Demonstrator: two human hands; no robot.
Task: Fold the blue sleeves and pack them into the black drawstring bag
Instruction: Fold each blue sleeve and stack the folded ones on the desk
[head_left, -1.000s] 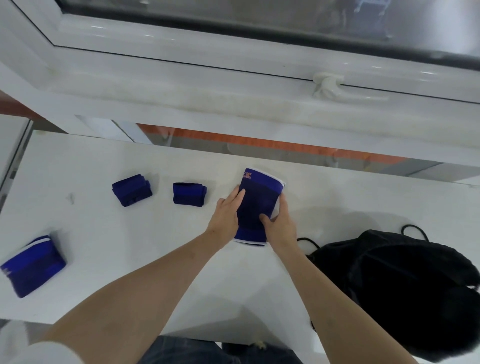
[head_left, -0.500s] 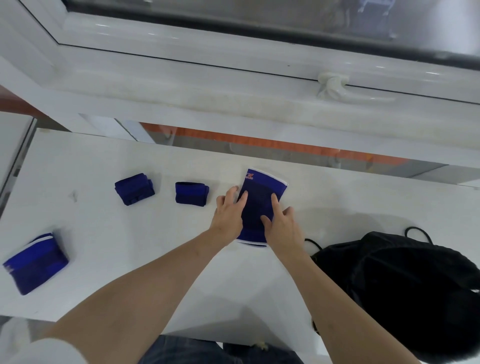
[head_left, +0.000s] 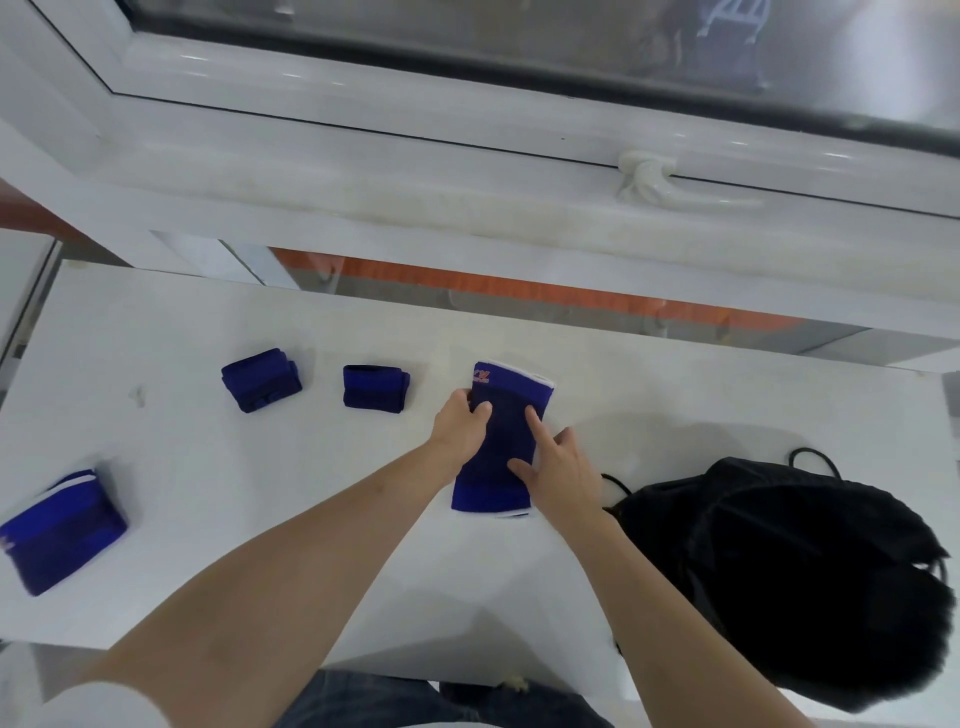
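Flat on the white tabletop (head_left: 260, 519) lies an unfolded blue sleeve (head_left: 506, 431). Left hand (head_left: 462, 428) curls its fingers around the sleeve's left edge; right hand (head_left: 558, 467) presses on it with fingers spread. Just right sits the black drawstring bag (head_left: 779, 571); three folded sleeves (head_left: 262, 379) lie to the left.

One blue sleeve (head_left: 501, 441) is laid flat and unfolded at mid-surface. Three folded sleeves (head_left: 262, 380) (head_left: 375, 386) (head_left: 60, 530) are spread to its left. The black drawstring bag (head_left: 779, 577) is slumped at the right.
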